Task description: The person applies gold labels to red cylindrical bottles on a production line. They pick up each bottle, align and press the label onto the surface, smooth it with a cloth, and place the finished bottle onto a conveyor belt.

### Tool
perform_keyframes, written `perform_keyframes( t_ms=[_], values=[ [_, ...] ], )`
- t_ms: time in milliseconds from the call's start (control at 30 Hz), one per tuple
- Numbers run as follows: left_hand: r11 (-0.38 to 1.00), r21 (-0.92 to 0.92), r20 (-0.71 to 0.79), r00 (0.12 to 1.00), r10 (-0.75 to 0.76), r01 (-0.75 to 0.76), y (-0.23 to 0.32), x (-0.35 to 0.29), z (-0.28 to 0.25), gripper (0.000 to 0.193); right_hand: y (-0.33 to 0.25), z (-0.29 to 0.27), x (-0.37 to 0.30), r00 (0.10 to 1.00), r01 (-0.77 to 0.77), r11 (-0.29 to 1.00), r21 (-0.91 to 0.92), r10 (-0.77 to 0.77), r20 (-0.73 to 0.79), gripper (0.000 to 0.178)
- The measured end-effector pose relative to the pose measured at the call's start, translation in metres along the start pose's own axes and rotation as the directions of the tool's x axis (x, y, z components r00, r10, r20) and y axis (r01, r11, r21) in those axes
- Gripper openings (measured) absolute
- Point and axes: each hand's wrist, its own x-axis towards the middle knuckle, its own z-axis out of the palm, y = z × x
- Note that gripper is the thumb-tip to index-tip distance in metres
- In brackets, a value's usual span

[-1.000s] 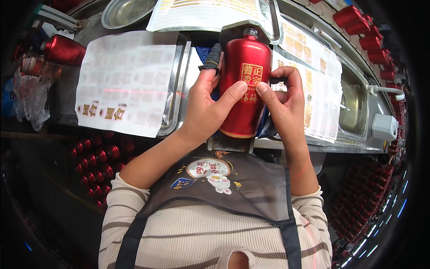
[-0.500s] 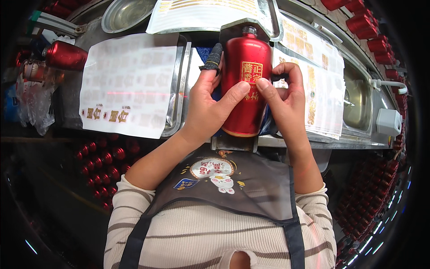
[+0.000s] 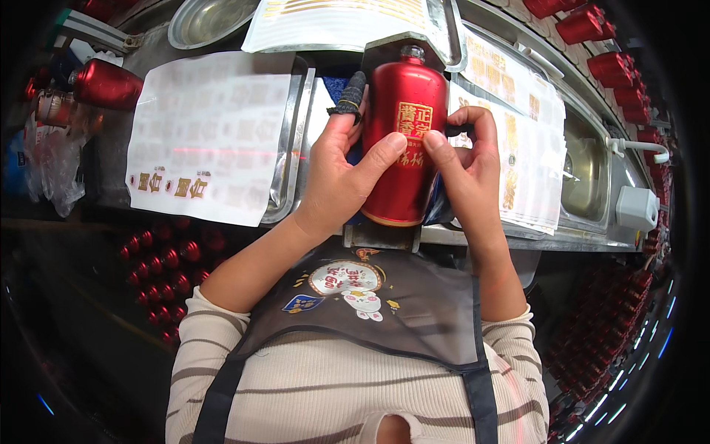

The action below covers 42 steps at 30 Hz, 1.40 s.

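Observation:
A red glossy bottle [image 3: 399, 189] with a bare threaded neck leans back on a metal stand [image 3: 381, 237] before me. Gold lettering decals [image 3: 415, 120] show on its front. My left hand [image 3: 344, 170] holds the bottle's left side, its thumb pressed flat on the front beside the lower gold lettering. A dark ribbed finger cover [image 3: 350, 96] sits on the left index finger. My right hand [image 3: 470, 163] is at the right side, with its thumb pressing the lower right of the gold decal and its index finger curled. The remaining fingers are partly hidden behind the bottle.
Printed decal sheets lie left [image 3: 214, 133] and right [image 3: 518, 163] on metal trays. A metal bowl [image 3: 211, 22] and another sheet [image 3: 333, 26] stand farther back. One red bottle [image 3: 107, 85] lies at left. At right are a sink [image 3: 584, 170] and white jug [image 3: 637, 207]. Many red bottles stand below.
A small printed white scrap by my right fingers no longer shows. Both thumbs keep pressing on the bottle, nearly unmoved. The whole view has shifted slightly.

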Motion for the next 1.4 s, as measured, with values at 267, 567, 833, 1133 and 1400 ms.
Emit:
perform_keyframes(
  t_ms=[267,567,833,1133,1400],
  values=[
    [0.996,-0.083,0.016,0.999,-0.036,0.038,0.001,0.001,-0.004,0.062,0.002,0.003,0.002,0.998,0.058,0.993,0.103,-0.054,-0.039,0.032],
    [1.000,0.007,0.041,0.999,-0.007,0.007,-0.001,0.001,-0.001,0.053,0.007,0.004,0.001,0.996,0.053,0.997,-0.059,-0.057,-0.067,0.043],
    [0.992,-0.122,0.034,0.999,-0.036,0.040,0.000,-0.002,-0.010,0.045,0.008,-0.020,0.013,0.992,-0.109,0.982,0.154,0.118,-0.052,0.014],
    [0.990,0.126,0.114,0.993,0.041,-0.055,0.003,-0.008,-0.009,0.063,-0.021,-0.024,0.004,0.994,0.098,0.989,0.108,-0.091,-0.066,0.048],
    [0.992,0.114,0.133,0.991,0.031,-0.046,0.006,-0.007,-0.006,0.066,-0.040,-0.017,0.074,0.586,0.715,0.332,-0.616,-0.765,0.268,0.019]
  ],
)
